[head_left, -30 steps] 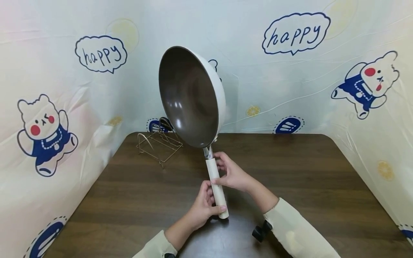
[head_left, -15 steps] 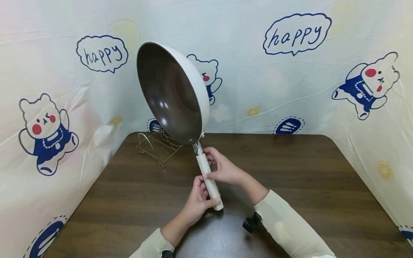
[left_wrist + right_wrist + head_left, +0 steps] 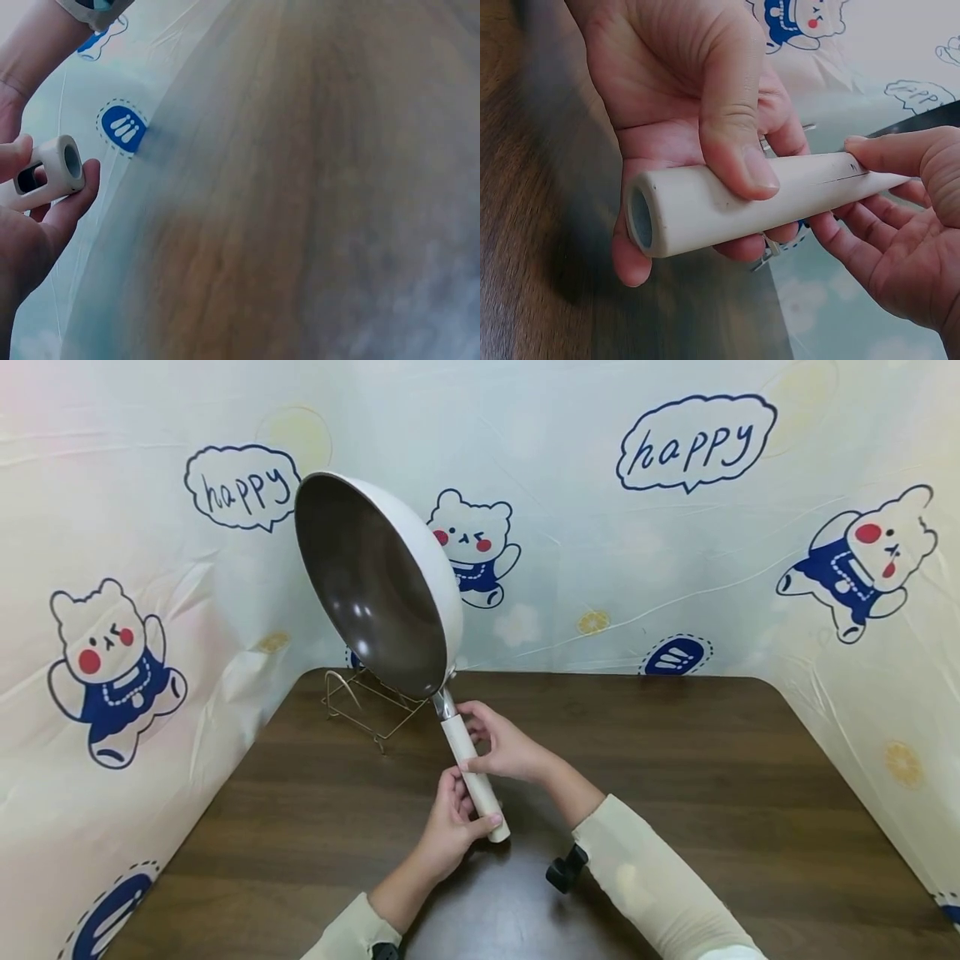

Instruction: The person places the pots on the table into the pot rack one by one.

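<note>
A deep wok is held up over the table, its dark brown inside turned left and toward me and its outside white. Its pale handle slants down to the right. My left hand grips the lower end of that handle, thumb on top and fingers beneath. Higher up, close to the metal neck, my right hand pinches it between thumb and fingers. The right wrist view shows the handle close up, its hollow end facing the camera, with both thumbs pressed on it. The wok's outer back is mostly hidden.
A thin wire rack stands at the table's back left, partly behind the wok. The brown wooden table reaches a printed cloth backdrop on three sides. A black device hangs at the right sleeve.
Both hands have carried the wok to the left, and it leans further left now. Their grips on the handle look the same. The rack has stayed in place.
</note>
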Motion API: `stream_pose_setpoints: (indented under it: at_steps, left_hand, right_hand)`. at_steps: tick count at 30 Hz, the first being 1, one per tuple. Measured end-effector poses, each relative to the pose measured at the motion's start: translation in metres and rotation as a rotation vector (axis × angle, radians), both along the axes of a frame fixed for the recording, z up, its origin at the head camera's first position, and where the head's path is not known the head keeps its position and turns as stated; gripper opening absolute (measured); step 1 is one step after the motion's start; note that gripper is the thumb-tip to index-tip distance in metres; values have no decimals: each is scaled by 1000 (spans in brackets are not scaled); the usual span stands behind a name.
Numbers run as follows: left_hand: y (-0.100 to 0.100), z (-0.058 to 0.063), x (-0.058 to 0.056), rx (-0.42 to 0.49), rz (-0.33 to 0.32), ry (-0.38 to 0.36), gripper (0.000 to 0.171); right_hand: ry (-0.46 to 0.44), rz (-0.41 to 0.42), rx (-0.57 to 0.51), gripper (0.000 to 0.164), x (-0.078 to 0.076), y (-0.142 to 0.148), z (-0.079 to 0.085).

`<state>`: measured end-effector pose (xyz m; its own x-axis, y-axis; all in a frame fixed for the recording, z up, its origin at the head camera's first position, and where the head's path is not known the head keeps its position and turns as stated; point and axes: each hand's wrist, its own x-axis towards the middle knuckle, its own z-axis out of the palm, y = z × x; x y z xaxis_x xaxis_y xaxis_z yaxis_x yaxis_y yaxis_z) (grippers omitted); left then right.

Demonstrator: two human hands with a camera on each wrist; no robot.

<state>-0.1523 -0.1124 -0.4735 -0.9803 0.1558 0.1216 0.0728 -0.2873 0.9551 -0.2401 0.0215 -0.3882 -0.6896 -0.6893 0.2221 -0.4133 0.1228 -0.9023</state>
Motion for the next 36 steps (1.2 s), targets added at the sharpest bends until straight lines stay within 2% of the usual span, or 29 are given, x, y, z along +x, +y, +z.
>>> stream_pose_setpoints:
  at_steps: [6, 8, 11, 17, 26, 31, 36]
  left_hand:
    - [-5, 0, 2, 37, 39, -16, 84]
    - [-7, -3, 2, 53, 44, -26, 85]
    - [-9, -5, 2, 64, 47, -36, 85]
    - [-11, -5, 1, 60, 38, -11, 82]
    - [-12, -5, 2, 67, 11, 42, 77]
    - [-12, -7, 6, 102, 42, 13, 78]
    - [-15, -9, 9, 135, 58, -26, 78]
  right_hand:
    - [-23, 15, 28, 73, 0, -9, 2]
    - [-22, 10, 32, 74, -4, -11, -5]
    - [-27, 2, 27, 73, -3, -13, -6]
    - [-2, -7, 34, 72, -3, -15, -4]
    - [80, -17, 128, 75, -2, -22, 2]
    - [101, -9, 201, 76, 1, -29, 3]
    - [79, -6, 247, 74, 3, -36, 2]
